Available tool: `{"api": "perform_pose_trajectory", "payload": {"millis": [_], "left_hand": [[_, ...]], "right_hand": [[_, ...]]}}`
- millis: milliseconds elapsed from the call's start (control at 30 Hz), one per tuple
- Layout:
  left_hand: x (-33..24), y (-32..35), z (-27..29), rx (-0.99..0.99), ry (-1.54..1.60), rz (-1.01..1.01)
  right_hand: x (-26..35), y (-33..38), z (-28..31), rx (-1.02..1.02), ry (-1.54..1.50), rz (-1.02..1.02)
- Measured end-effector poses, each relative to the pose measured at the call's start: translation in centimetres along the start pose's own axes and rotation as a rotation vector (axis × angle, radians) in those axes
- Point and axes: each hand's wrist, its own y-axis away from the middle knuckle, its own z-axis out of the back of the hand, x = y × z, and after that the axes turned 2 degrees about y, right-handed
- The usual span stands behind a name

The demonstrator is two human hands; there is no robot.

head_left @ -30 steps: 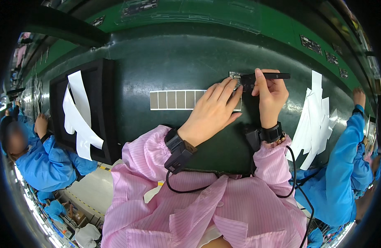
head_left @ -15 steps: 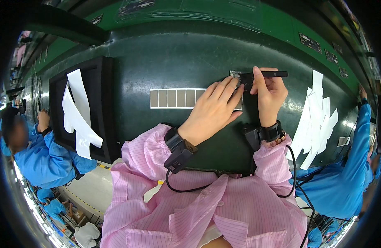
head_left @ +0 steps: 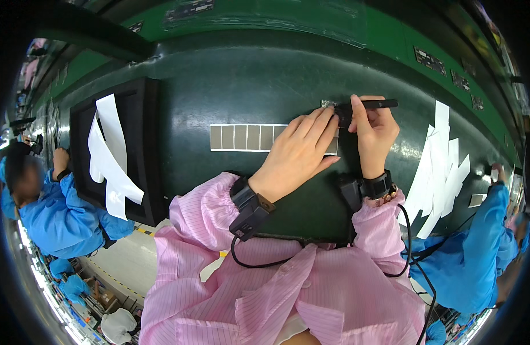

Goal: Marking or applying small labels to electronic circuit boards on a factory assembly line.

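Observation:
My left hand (head_left: 293, 146) lies flat with its fingers stretched out over the right part of a white strip with grey rectangular stickers (head_left: 240, 138). Its fingertips rest at a small circuit board (head_left: 328, 104), which they partly cover. Beside them, my right hand (head_left: 377, 135) pinches a slim black pen-shaped tool (head_left: 384, 104) whose blunt end points right. The tool's working end is hidden by my fingers and a dark part of the board, so I cannot tell its exact kind.
White paper strips lie crossed on a black tray (head_left: 147, 144) at the left. A pile of white strips (head_left: 434, 172) lies at the right. Circuit boards (head_left: 430, 61) stand along the far green ledge. Blue-sleeved people sit on both sides. Black cables (head_left: 411, 241) run from my wrist devices.
My hands stay almost in place, with the black tool shifted slightly left. The arm of the person at the right has moved down and nearer.

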Motion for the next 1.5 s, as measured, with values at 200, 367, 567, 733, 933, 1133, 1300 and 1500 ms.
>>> {"api": "perform_pose_trajectory", "payload": {"millis": [200,367,567,733,933,1133,1300,1500], "left_hand": [[-0.1,-1.5,0.5,-0.010,-0.077,-0.022],[0.1,-5.0,-0.6,-0.096,-0.101,-0.157],[-0.6,-11.6,-1.4,0.003,-0.106,-0.357],[-0.3,-22.1,-3.6,-0.192,0.017,-0.255],[5.3,-25.6,-6.0,-0.504,-0.141,-0.040],[14.4,-15.9,0.5,-0.453,-0.124,0.208],[25.3,-10.8,6.4,-0.556,-0.377,0.565],[29.8,-9.7,7.6,-0.450,-0.646,0.942]], "right_hand": [[1.1,-0.8,2.1,-0.165,0.058,0.025],[0.1,-1.8,6.1,-0.335,0.004,0.037],[-1.3,-3.0,10.2,-0.499,-0.092,0.102],[-1.9,-3.3,12.2,-0.600,-0.133,0.077],[-1.3,-3.4,11.6,-0.595,-0.114,0.049],[-0.7,-3.0,10.3,-0.532,-0.136,0.034],[-1.0,-2.5,9.2,-0.433,-0.096,0.050],[-1.8,-2.3,9.6,-0.411,-0.052,0.042]]}}
